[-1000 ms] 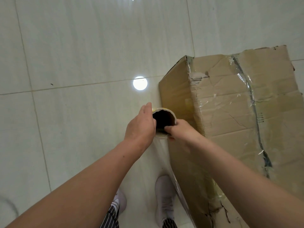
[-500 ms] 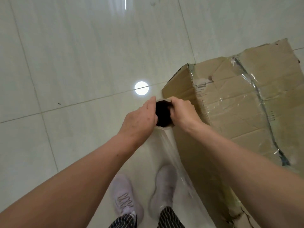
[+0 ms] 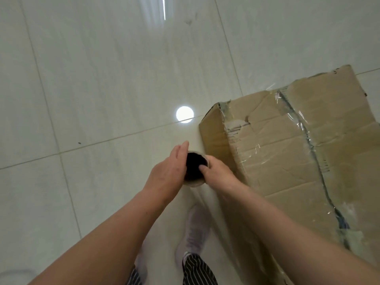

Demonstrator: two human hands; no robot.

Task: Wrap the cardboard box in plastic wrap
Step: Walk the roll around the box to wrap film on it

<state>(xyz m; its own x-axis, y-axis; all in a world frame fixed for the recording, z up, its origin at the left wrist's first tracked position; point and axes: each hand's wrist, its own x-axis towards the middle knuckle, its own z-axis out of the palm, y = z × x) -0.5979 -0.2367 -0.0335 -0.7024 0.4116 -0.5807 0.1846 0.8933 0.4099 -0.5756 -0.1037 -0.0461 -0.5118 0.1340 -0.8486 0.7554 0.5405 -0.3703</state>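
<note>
A large worn cardboard box (image 3: 287,153) stands on the floor at the right, with old tape and clear film across its top. Just left of its near side I hold a roll of plastic wrap (image 3: 194,183) upright, its dark hollow core facing me. My left hand (image 3: 166,173) lies along the roll's left side with fingers extended. My right hand (image 3: 218,174) grips the right rim, thumb hooked into the core. A sheet of clear film (image 3: 207,204) trails down from the roll along the box side, hard to see.
Glossy pale floor tiles (image 3: 102,89) spread to the left and ahead, with a round lamp reflection (image 3: 184,114). My feet in light shoes (image 3: 195,229) stand just below the roll, close to the box's left side.
The view has shifted, so the box sits further right and lower. My hands and the roll have moved away from the box's corner, and my right thumb now hooks into the core.
</note>
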